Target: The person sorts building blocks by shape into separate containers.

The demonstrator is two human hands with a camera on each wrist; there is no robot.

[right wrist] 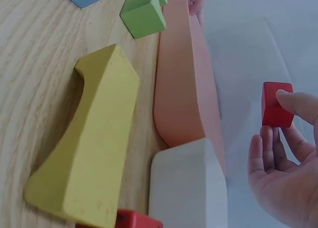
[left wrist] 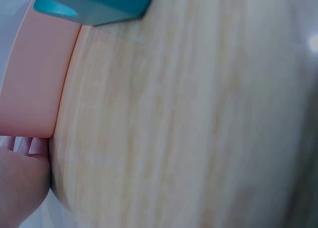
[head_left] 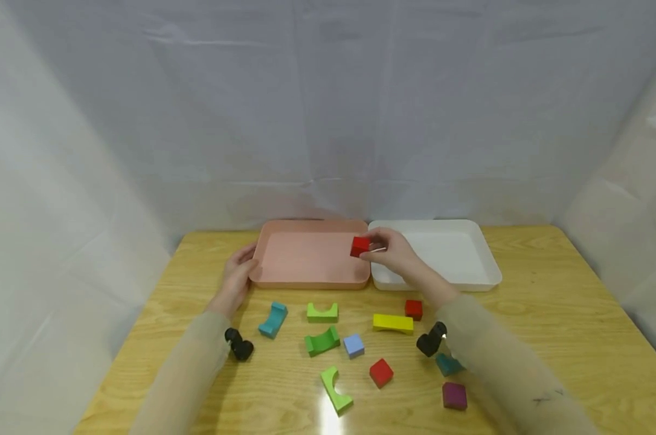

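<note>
Wooden table (head_left: 551,302): right hand (head_left: 395,251) pinches red cube (head_left: 360,246); left hand (head_left: 237,279), fingers half-hidden, touches pink tray (head_left: 311,281)

Soft, even light fills the scene, diffused by the pale fabric backdrop (head_left: 328,109), and shadows under the blocks are faint. A bright glare patch sits on the near edge of the light wooden table (head_left: 551,302), beside a green arched wooden block (head_left: 336,389). The head view bends outward at its edges. The left wrist view is heavily blurred, its wood grain smeared. In the right wrist view the near yellow arched wooden block (right wrist: 84,148) is sharp, the far side hazy.
</note>
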